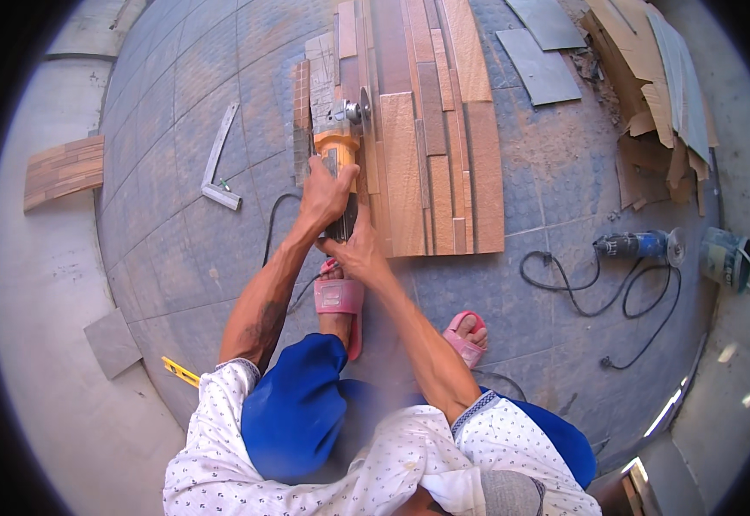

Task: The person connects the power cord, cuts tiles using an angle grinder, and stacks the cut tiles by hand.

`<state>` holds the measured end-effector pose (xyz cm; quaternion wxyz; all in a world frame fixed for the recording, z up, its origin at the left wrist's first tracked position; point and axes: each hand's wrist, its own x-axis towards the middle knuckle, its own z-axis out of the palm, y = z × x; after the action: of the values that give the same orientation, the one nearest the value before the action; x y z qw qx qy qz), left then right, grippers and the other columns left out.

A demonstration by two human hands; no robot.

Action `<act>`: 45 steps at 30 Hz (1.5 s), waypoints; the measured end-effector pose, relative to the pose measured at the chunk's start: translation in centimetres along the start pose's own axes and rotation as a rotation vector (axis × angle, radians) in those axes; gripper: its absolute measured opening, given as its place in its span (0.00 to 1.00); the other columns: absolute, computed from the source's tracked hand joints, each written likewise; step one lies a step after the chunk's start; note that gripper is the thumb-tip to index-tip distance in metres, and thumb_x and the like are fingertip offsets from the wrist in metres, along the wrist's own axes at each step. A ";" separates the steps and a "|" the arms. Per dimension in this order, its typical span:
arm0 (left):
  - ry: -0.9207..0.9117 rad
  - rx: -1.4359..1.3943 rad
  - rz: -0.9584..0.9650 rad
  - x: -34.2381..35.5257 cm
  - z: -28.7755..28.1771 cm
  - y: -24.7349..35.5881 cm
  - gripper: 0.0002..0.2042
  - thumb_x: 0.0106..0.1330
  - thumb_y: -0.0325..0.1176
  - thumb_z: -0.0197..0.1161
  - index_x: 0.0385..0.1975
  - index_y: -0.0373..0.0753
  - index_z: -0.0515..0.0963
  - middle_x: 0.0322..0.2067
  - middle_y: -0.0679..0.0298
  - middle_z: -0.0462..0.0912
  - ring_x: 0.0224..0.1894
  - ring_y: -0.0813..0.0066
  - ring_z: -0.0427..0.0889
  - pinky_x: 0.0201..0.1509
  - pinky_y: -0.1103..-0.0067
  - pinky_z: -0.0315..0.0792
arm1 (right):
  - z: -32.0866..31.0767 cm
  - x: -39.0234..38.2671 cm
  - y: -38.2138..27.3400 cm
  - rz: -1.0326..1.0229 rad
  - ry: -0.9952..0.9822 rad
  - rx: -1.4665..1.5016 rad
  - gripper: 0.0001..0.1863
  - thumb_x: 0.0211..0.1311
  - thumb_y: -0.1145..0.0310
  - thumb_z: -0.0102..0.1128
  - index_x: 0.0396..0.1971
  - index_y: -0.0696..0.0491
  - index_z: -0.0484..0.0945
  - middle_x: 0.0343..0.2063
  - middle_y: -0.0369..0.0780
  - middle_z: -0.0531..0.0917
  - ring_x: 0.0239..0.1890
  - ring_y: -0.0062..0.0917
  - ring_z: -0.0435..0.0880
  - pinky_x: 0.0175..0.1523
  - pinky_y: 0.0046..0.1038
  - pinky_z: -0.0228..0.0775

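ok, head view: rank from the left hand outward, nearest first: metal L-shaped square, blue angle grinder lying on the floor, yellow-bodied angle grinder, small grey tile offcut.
From the left hand:
1. Yellow-bodied angle grinder: in its grip, on the wood-look brown tile panel.
2. Metal L-shaped square: on the floor to the left.
3. Small grey tile offcut: lower left, beyond the paving's edge.
4. Blue angle grinder: far right, with its black cord.

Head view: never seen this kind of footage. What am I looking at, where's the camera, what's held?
This is one fisheye camera worn on a person's head, looking down, so straight edges bend near the rim. The forearms enter from below. The left hand and right hand both grip an orange angle grinder, its disc at a wood-patterned tile lying on the grey paved floor. A foot in a pink sandal is just behind the hands. Nearby lie a metal square, a second blue grinder with its cord, and cardboard scraps.
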<state>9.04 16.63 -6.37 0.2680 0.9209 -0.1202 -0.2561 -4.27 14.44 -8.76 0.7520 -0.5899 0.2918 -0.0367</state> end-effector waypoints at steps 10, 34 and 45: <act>-0.014 0.021 -0.071 0.2 0.5 -0.5 0.39 0.58 0.56 0.59 0.55 0.24 0.59 0.42 0.26 0.77 0.48 0.31 0.78 0.54 0.57 0.71 | 0.2 0.1 0.6 0.067 -0.026 0.092 0.46 0.47 0.64 0.75 0.62 0.62 0.56 0.45 0.46 0.77 0.46 0.29 0.79 0.49 0.31 0.74; -0.010 0.010 -0.099 -3.5 0.8 -0.5 0.37 0.60 0.56 0.58 0.53 0.25 0.59 0.39 0.27 0.77 0.46 0.30 0.78 0.51 0.55 0.70 | 0.4 -2.4 3.2 -0.058 -0.006 0.028 0.46 0.45 0.63 0.72 0.62 0.62 0.55 0.44 0.58 0.78 0.48 0.48 0.81 0.52 0.40 0.73; 0.015 -0.032 -0.081 -4.6 0.5 -1.2 0.34 0.60 0.55 0.60 0.49 0.27 0.63 0.37 0.33 0.79 0.43 0.36 0.79 0.49 0.59 0.72 | 0.7 -3.9 1.9 -0.090 -0.009 -0.009 0.48 0.45 0.63 0.72 0.62 0.63 0.53 0.47 0.62 0.76 0.50 0.54 0.78 0.54 0.43 0.71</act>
<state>4.96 19.05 -5.51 0.2732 0.9225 -0.0768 -0.2615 -7.65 17.16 -8.82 0.7483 -0.6058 0.2620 -0.0667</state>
